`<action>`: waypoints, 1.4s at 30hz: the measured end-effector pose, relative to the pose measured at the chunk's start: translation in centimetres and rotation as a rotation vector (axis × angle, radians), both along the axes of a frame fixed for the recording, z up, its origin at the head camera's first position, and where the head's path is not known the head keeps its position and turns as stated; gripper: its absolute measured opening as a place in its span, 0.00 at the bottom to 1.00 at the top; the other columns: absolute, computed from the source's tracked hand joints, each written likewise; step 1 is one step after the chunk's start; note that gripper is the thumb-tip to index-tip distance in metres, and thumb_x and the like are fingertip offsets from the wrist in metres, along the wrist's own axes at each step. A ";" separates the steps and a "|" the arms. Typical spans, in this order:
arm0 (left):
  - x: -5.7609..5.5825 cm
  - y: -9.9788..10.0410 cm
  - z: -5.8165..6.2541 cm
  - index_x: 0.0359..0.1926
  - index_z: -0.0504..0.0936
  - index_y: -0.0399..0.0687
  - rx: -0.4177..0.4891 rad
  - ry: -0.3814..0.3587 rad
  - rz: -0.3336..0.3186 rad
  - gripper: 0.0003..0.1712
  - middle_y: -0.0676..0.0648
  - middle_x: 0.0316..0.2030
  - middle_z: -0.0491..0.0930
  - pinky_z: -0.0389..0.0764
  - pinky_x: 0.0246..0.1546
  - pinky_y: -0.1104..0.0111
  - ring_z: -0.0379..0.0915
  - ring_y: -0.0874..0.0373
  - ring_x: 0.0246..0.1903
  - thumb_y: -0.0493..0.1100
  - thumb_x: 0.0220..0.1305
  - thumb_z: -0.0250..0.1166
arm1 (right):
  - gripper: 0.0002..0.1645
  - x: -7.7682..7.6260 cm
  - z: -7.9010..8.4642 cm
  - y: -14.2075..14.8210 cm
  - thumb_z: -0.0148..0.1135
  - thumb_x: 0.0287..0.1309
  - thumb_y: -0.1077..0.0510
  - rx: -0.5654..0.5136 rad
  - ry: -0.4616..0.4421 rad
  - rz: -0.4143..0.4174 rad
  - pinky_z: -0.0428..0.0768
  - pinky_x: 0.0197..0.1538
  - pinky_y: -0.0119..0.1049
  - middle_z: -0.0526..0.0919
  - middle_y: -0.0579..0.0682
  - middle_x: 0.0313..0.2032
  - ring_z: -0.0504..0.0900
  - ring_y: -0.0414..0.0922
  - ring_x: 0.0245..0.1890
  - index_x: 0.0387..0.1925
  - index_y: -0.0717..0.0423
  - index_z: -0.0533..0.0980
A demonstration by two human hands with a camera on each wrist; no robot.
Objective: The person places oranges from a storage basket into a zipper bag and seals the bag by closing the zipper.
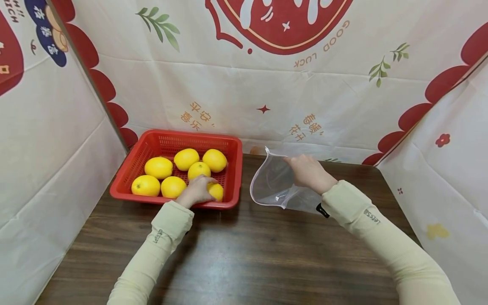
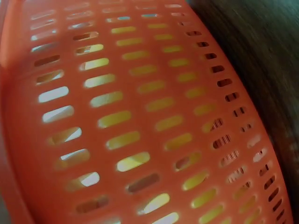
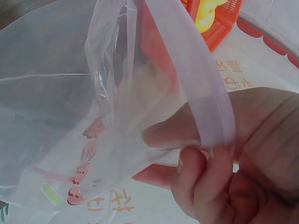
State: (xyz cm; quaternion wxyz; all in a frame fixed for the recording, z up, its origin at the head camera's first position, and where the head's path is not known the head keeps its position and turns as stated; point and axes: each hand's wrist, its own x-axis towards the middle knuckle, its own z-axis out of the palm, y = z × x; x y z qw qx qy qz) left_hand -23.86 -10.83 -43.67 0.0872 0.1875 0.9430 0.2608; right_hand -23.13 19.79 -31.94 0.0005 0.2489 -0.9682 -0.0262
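In the head view, a red basket (image 1: 177, 134) holds several lemons (image 1: 158, 167). My left hand (image 1: 196, 191) reaches over its front rim and grips the lemon (image 1: 216, 192) in the front right corner, thumb and fingers around its sides. To the right of the basket, my right hand (image 1: 309, 174) holds a clear zip bag (image 1: 272, 180) by its edge, its mouth gaping toward the basket. The right wrist view shows the thumb inside the bag's pale rim (image 3: 217, 109) and curled fingers (image 3: 205, 182) outside. The left wrist view faces the basket's slotted wall (image 2: 23, 140); the left hand is hidden there.
A dark wooden table (image 1: 244, 254) carries the basket. Printed white cloth (image 1: 236, 89) hangs behind it, with more cloth panels along the left and right sides. The basket stands near the back left, close to the cloth.
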 end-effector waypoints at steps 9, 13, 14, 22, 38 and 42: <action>0.2 0.6 1.3 0.51 0.76 0.37 -0.080 0.001 -0.080 0.28 0.40 0.47 0.77 0.69 0.53 0.58 0.71 0.47 0.47 0.34 0.44 0.67 | 0.28 0.2 0.3 -0.2 0.58 0.29 0.77 -0.011 -0.016 0.006 0.70 0.19 0.41 0.74 0.55 0.19 0.70 0.50 0.18 0.41 0.63 0.76; 0.1 0.8 1.1 0.51 0.76 0.38 -0.088 -0.007 -0.062 0.27 0.40 0.47 0.77 0.69 0.53 0.58 0.71 0.47 0.48 0.32 0.44 0.67 | 0.27 0.3 0.2 0.0 0.57 0.30 0.77 -0.007 -0.017 -0.001 0.69 0.18 0.40 0.74 0.55 0.19 0.70 0.49 0.17 0.41 0.62 0.76; 0.1 0.8 1.1 0.51 0.76 0.38 -0.085 -0.015 -0.054 0.28 0.40 0.47 0.77 0.69 0.53 0.58 0.70 0.47 0.49 0.32 0.43 0.68 | 0.27 0.3 0.2 0.0 0.57 0.30 0.77 -0.008 -0.017 -0.003 0.69 0.18 0.40 0.74 0.55 0.19 0.70 0.49 0.17 0.40 0.62 0.76; 0.3 0.8 0.9 0.50 0.78 0.42 -0.043 -0.006 0.011 0.31 0.42 0.47 0.77 0.69 0.52 0.57 0.69 0.48 0.48 0.36 0.39 0.73 | 0.25 0.4 0.3 0.2 0.58 0.31 0.77 -0.013 -0.019 -0.004 0.71 0.20 0.43 0.76 0.58 0.21 0.73 0.53 0.20 0.39 0.62 0.75; 1.5 1.8 4.8 0.55 0.76 0.49 0.166 0.126 0.110 0.39 0.43 0.51 0.73 0.66 0.52 0.55 0.64 0.49 0.50 0.45 0.35 0.76 | 0.22 0.4 0.7 0.2 0.55 0.29 0.77 0.000 -0.012 0.004 0.71 0.21 0.44 0.72 0.55 0.17 0.71 0.51 0.18 0.34 0.62 0.74; 1.9 2.7 6.2 0.55 0.75 0.50 0.242 0.114 0.109 0.38 0.44 0.52 0.72 0.68 0.51 0.53 0.64 0.50 0.50 0.45 0.37 0.75 | 0.20 0.4 0.7 0.1 0.55 0.29 0.77 0.005 -0.008 0.006 0.72 0.21 0.45 0.73 0.56 0.18 0.72 0.53 0.19 0.32 0.62 0.73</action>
